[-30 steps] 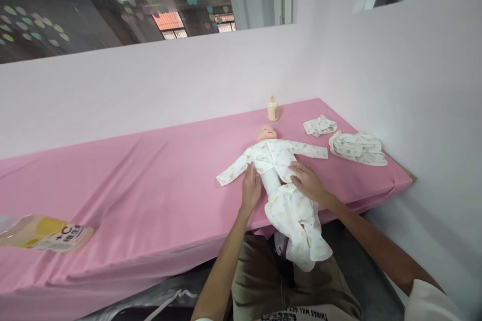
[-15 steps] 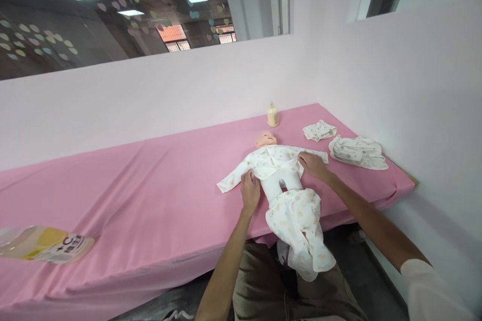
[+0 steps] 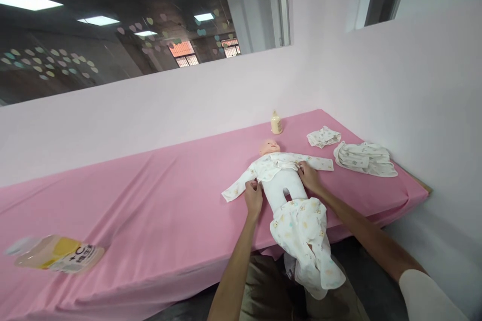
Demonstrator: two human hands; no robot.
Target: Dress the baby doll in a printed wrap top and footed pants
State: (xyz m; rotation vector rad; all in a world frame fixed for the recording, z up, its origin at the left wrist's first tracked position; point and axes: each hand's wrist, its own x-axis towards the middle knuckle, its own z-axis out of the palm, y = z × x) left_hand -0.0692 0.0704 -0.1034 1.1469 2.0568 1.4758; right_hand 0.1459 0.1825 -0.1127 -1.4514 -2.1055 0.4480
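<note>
A baby doll (image 3: 281,184) lies on its back on the pink-covered table (image 3: 161,210), head towards the wall. It wears a white printed shirt (image 3: 276,164) pushed up to the chest, so the white belly shows. White printed trousers (image 3: 303,233) cover its legs, which hang over the table's front edge. My left hand (image 3: 253,196) pinches the shirt's hem at the doll's left side in the picture. My right hand (image 3: 309,176) grips the hem at the other side.
A small cream bottle (image 3: 276,123) stands by the wall behind the doll's head. Two piles of folded baby clothes (image 3: 324,136) (image 3: 364,158) lie at the table's right end. A plastic drink bottle (image 3: 56,255) lies on its side at the far left.
Both hands have slid up the doll's sides, pushing the shirt from the waist to the chest and baring the belly. The camera has tilted slightly.
</note>
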